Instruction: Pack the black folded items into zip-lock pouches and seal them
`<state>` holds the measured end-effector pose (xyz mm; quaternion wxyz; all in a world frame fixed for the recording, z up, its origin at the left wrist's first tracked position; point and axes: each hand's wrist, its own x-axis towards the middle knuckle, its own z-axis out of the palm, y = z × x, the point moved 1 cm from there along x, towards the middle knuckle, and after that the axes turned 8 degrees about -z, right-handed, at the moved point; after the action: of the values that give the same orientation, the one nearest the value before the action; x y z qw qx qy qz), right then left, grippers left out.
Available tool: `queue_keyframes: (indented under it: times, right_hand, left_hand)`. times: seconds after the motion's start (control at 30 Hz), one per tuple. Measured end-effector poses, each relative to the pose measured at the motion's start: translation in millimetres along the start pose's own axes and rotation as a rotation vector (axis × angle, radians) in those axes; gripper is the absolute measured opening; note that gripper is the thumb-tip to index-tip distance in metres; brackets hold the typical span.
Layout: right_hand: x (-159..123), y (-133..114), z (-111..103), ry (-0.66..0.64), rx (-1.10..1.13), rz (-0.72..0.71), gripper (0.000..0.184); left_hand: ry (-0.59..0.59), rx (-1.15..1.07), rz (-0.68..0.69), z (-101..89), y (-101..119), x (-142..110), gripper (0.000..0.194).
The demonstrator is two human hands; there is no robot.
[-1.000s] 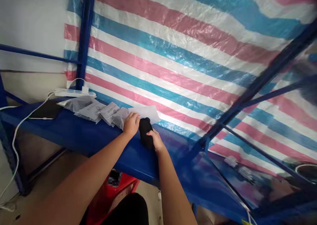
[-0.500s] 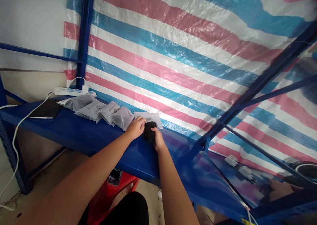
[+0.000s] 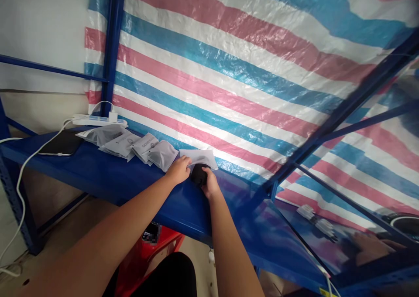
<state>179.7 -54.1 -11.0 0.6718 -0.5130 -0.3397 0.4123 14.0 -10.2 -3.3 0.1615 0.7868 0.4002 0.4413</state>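
Landmark: the white pouch (image 3: 204,155), lying on the blue shelf (image 3: 131,179) against the striped sheet (image 3: 212,92).
Black item: a compact, rounded bundle (image 3: 198,175) just on the near side of the white pouch, overlapping its front edge in view.
Right hand: closed around the bundle's right side (image 3: 211,184), thumb over the top, near the white pouch's right front.
Left hand: beside the white pouch's near left corner (image 3: 178,170), fingers bent and close together; whether they pinch the pouch, the bundle or nothing, I cannot tell at this size.
Pouch row: greyish printed pouches (image 3: 119,145) run leftward from the white pouch.
Farther left: a dark flat device (image 3: 60,143), with a power strip (image 3: 94,121) behind it.
Good handling: the right thumb should press evenly, so the bundle stays compact; the left fingertips are best kept light, since thin film probably creases or slides easily.
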Motion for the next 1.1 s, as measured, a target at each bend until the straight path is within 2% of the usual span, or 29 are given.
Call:
queue_keyframes:
  times: [0.23, 0.37, 0.57, 0.73, 0.93, 1.03, 1.1]
  right_hand:
    - [-1.7, -0.5, 2.7, 0.031, 0.131, -0.052, 0.025]
    - [-2.6, -1.6, 5.0, 0.039, 0.189, -0.11, 0.017]
    - [-1.4, -3.3, 4.9, 0.061, 0.29, -0.165, 0.021]
    - [-0.3, -5.8, 5.4, 0.068, 0.254, -0.259, 0.019]
    - [0.6, -2.9, 1.8, 0.086, 0.307, -0.275, 0.016]
    - [2.3, -2.1, 0.2, 0.079, 0.312, -0.281, 0.016]
    - [3.6, -2.7, -0.6, 0.068, 0.312, -0.27, 0.015]
  left_hand:
    - [-0.04, -0.076, 0.095, 1.6, 4.0, -0.2, 0.029]
    - [-0.062, -0.092, 0.107, 2.4, 6.5, -0.7, 0.029]
    - [-0.082, -0.15, 0.096, 4.9, 11.3, -3.0, 0.03]
    - [-0.139, -0.142, 0.14, 8.3, 22.1, -8.8, 0.035]
    - [-0.211, -0.074, 0.222, 9.0, 38.5, -15.2, 0.033]
    - [-0.196, -0.036, 0.196, 8.8, 41.1, -15.5, 0.033]
    - [-0.144, 0.03, 0.128, 8.4, 39.3, -14.8, 0.031]
